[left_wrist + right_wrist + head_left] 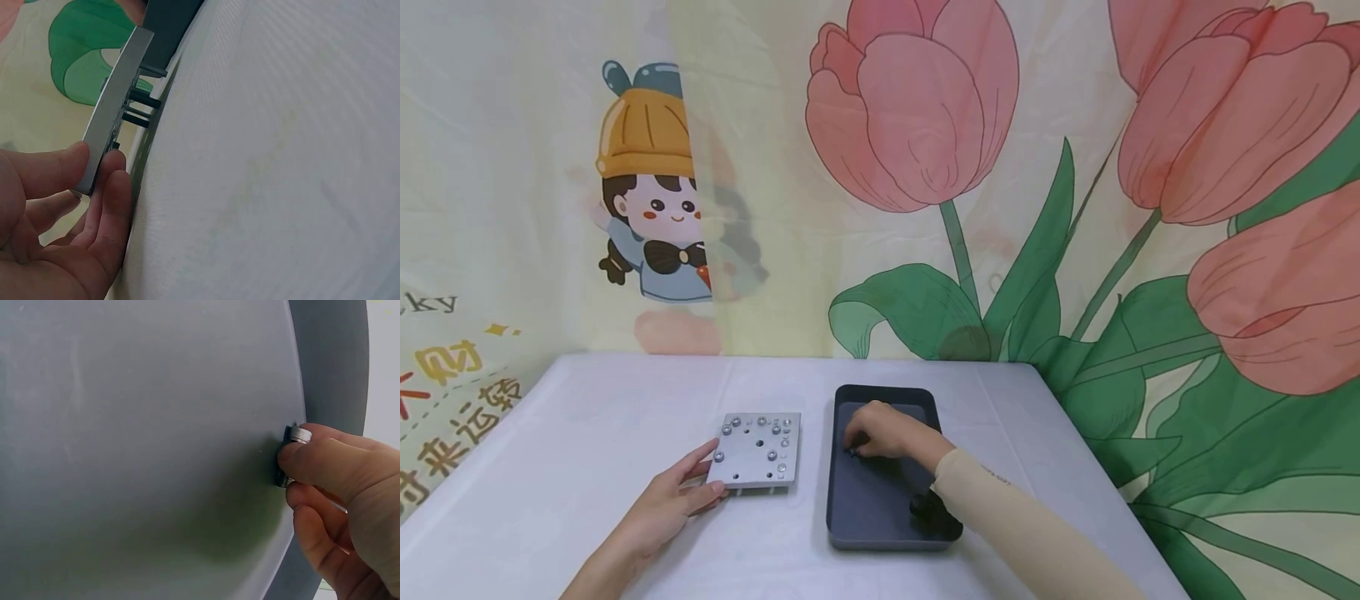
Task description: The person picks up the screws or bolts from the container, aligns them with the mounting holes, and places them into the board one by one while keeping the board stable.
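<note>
My left hand [672,493] pinches the near left corner of a square silver metal plate [748,462], thumb on top and fingers beneath. Several hex socket screws [772,456] sit in its holes, and some holes are bare. In the left wrist view, screw shanks [145,99] stick out below the plate, which is tilted in that view. Inside the dark grey tray [891,543], my right hand [887,432] pinches a small screw with a knurled silver head [301,434] between thumb and fingers, close to the tray's side wall. Its lower part is mostly covered by the fingers.
The tray stands right of the plate on a white-covered table [625,408]. Near the tray's front right lies a dark round shape [921,506] beside the sleeve; its kind is unclear. A curtain with printed tulips [917,108] hangs behind the table.
</note>
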The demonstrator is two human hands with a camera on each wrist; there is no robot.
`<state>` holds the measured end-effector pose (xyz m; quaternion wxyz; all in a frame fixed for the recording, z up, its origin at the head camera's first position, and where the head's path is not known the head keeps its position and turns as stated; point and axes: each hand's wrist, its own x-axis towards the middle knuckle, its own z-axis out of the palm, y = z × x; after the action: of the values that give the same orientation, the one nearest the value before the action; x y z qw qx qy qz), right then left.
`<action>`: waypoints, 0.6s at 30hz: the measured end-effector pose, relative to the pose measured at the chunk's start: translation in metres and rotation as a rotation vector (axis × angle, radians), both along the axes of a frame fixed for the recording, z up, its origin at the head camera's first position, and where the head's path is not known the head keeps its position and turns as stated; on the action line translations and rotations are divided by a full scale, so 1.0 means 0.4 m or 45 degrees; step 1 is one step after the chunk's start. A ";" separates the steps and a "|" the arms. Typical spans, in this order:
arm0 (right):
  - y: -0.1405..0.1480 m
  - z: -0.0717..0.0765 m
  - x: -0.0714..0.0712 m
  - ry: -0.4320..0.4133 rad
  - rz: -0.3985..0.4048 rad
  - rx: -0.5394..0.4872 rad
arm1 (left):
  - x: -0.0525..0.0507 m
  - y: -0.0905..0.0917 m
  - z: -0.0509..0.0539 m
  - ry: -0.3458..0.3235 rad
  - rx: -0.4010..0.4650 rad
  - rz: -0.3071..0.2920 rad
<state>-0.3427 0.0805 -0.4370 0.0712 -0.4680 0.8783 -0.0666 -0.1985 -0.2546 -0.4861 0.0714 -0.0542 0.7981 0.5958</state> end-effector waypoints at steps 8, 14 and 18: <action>0.011 -0.007 -0.003 -0.051 -0.046 -0.075 | -0.005 0.001 -0.007 -0.010 -0.016 0.007; 0.019 -0.001 0.002 -0.101 -0.109 -0.210 | -0.002 0.001 -0.007 0.005 0.010 0.005; 0.020 0.006 0.011 -0.105 -0.114 -0.291 | 0.000 0.000 -0.006 0.015 0.007 0.001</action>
<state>-0.3383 0.0883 -0.4346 0.0504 -0.4304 0.8813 -0.1885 -0.1985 -0.2546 -0.4885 0.0665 -0.0506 0.7969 0.5983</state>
